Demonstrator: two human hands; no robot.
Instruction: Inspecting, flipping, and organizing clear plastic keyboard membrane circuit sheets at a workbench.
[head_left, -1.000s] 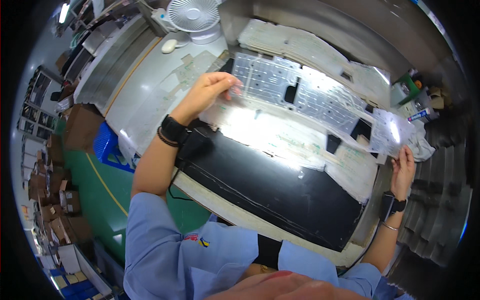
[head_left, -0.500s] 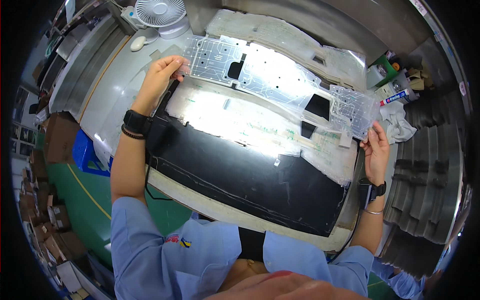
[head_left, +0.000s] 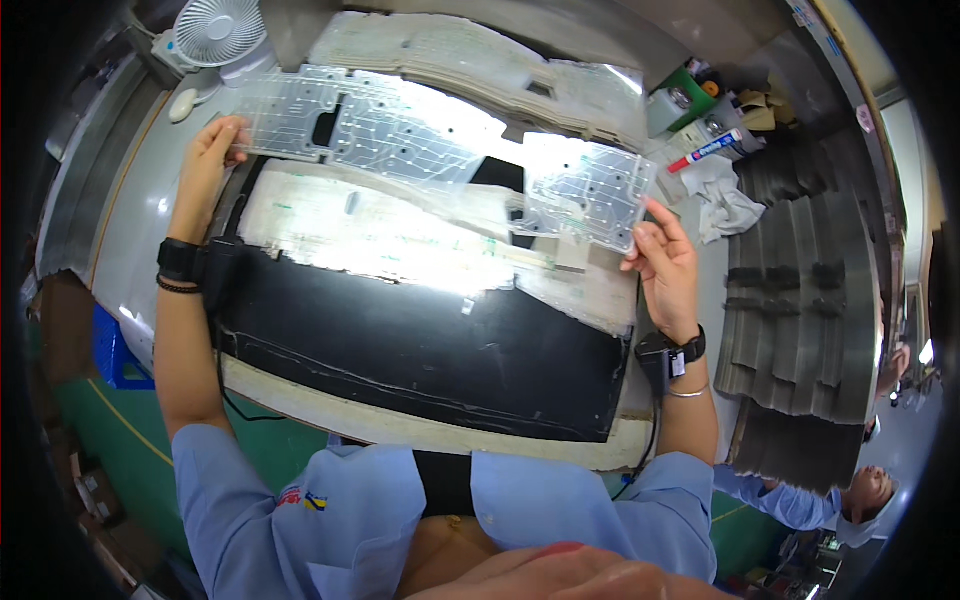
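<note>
A long clear flexible circuit sheet (head_left: 400, 120) with silvery printed traces, small holes and cut-outs stretches between my two hands. My left hand (head_left: 212, 150) pinches its left end between thumb and fingers. At the lower right corner, my right hand (head_left: 665, 255) grips the other end. The sheet hangs tilted above a pale, worn panel (head_left: 370, 215) that lies on a black board (head_left: 420, 340). Strong glare on the panel and sheet hides some detail. Both wrists wear black straps with a small device.
Behind the sheet lies a stack of whitish shaped sheets (head_left: 450, 50). A white fan (head_left: 218, 35) stands back left. On the right are a green box (head_left: 690, 90), a red-and-blue tube (head_left: 705, 150), a crumpled white cloth (head_left: 725, 195) and grey layered strips (head_left: 800, 300). Another person (head_left: 860, 495) is at lower right.
The whole scene has shifted left in view as the head turned right. Both hands still hold the sheet; its right part has turned and its glare has changed.
</note>
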